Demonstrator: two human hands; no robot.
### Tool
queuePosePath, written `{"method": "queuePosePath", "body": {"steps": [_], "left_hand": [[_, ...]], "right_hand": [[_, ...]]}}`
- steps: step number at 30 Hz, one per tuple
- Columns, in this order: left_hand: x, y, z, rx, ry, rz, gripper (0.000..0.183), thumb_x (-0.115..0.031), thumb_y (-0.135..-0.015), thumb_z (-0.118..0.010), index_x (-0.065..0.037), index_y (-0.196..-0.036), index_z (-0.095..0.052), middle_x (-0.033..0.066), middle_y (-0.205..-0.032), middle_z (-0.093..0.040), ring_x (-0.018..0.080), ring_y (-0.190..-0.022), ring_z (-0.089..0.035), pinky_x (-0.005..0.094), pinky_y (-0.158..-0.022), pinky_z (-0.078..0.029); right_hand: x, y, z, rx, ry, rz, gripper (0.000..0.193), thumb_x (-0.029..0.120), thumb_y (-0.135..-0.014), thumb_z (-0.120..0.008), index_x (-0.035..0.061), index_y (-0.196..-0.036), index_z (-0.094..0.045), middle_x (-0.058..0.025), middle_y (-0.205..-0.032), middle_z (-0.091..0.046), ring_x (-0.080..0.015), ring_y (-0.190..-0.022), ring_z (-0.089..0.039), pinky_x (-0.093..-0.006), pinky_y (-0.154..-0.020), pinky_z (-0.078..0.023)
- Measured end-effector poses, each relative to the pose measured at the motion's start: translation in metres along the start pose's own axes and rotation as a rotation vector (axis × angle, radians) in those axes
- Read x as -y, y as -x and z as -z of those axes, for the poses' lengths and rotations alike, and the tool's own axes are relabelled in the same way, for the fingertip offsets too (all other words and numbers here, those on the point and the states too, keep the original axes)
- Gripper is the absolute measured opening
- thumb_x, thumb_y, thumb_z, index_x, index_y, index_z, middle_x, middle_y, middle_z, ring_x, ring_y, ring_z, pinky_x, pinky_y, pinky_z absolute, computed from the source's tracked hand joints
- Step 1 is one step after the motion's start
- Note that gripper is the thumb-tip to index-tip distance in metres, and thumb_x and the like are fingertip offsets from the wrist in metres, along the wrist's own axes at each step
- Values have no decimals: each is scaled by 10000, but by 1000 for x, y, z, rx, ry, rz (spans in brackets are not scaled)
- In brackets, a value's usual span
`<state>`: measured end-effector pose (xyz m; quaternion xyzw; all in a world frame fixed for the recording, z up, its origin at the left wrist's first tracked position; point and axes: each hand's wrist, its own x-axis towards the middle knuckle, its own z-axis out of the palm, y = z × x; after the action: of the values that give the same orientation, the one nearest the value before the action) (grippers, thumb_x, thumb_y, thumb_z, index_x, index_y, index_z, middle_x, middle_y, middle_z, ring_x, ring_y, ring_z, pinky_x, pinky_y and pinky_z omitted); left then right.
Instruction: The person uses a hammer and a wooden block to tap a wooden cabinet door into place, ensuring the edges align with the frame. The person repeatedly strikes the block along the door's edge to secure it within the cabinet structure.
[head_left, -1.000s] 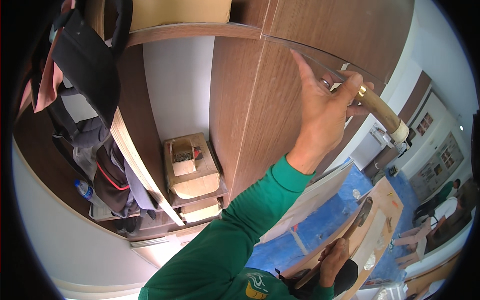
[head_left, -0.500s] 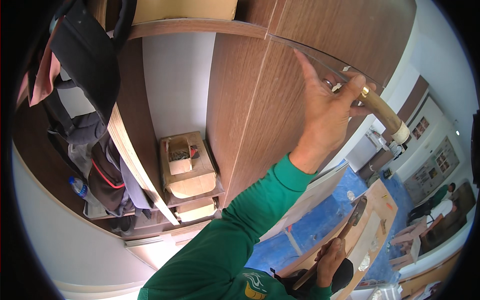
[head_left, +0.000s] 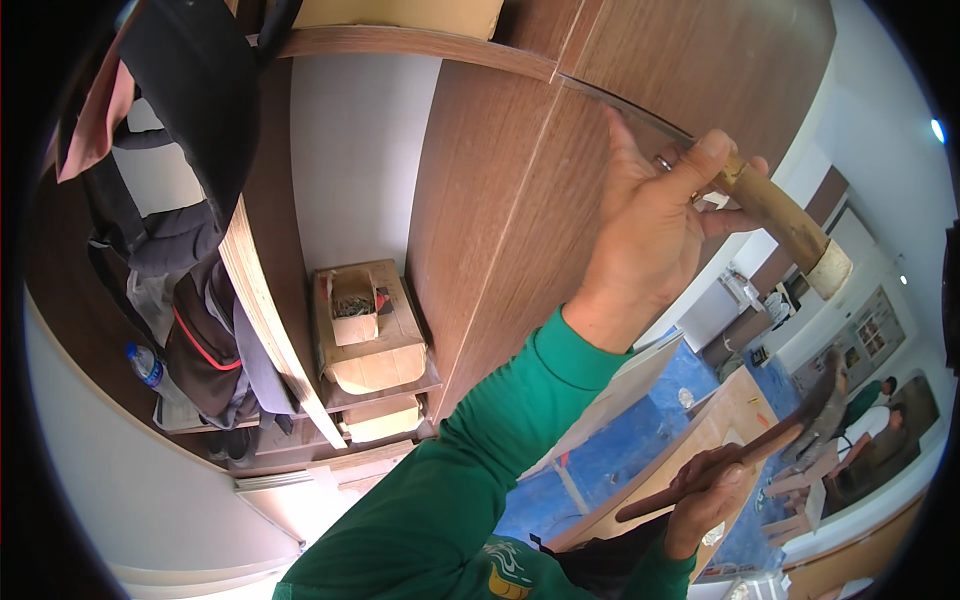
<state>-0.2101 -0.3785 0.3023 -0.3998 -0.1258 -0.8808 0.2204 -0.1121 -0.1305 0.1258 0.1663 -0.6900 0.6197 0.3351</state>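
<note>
My left hand (head_left: pixel 650 225), wearing a ring, reaches up to a wood-grain cabinet panel (head_left: pixel 500 190). It is closed around a chisel (head_left: pixel 785 215) with a wooden handle and a pale butt end, and its index finger is stretched along the panel. The chisel's thin blade lies at the narrow gap under the upper panel (head_left: pixel 690 70); its tip is hard to make out. Lower right, my right hand (head_left: pixel 705 500) grips the wooden handle of a hammer (head_left: pixel 740 450). The hammer's head is raised below the chisel's butt, apart from it, and smeared by motion.
Left of the panel, open shelves hold cardboard boxes (head_left: pixel 380 350), one with small metal pieces, and a black bag (head_left: pixel 190 110) hangs nearby. A water bottle (head_left: pixel 150 368) stands low. Behind my right hand are a long wooden board (head_left: pixel 640 470) and blue floor; two people are farther off.
My right hand has swung the hammer up and to the right, closer to the chisel's butt. My left hand keeps the chisel at the gap, with only a slight shift in view.
</note>
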Motion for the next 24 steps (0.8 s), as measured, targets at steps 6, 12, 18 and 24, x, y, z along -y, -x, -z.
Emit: {"method": "queuePosePath", "body": {"steps": [6, 12, 18, 24], "left_hand": [[-9, 1, 2, 20, -7, 12, 1282, -116, -1074, -713, -85, -1586, 462, 226, -1188, -702, 441, -1188, -731, 634, -867, -684], [-10, 1, 3, 27, 49, 25, 1292, -109, -1071, -714, -111, -1590, 469, 222, -1191, -706, 440, -1195, -729, 634, -867, -683], [-15, 5, -4, -40, 66, 76, 895, -70, -1088, -665, -220, -1681, -12, 170, -1177, -654, 380, -1148, -732, 635, -867, -689], [-18, 3, -4, -57, 75, 95, 926, -65, -1092, -657, -207, -1683, 42, 167, -1168, -658, 386, -1148, -730, 650, -868, -684]], "right_hand": [[36, -19, -30, -25, -47, 110, 638, 656, -1111, -504, 19, -1080, -529, -65, -679, -500, -132, -517, -498, -270, -473, -434], [49, -32, -43, -25, -51, 147, 648, 664, -1100, -542, 17, -1067, -531, -61, -713, -505, -128, -557, -512, -269, -492, -436], [55, -41, -60, 11, -28, 170, 601, 623, -1128, -525, 24, -1080, -543, -34, -729, -508, -103, -578, -515, -255, -495, -434], [53, -42, -71, 48, 3, 136, 568, 596, -1135, -526, 30, -1093, -542, -31, -732, -516, -93, -590, -517, -260, -490, -436]]}}
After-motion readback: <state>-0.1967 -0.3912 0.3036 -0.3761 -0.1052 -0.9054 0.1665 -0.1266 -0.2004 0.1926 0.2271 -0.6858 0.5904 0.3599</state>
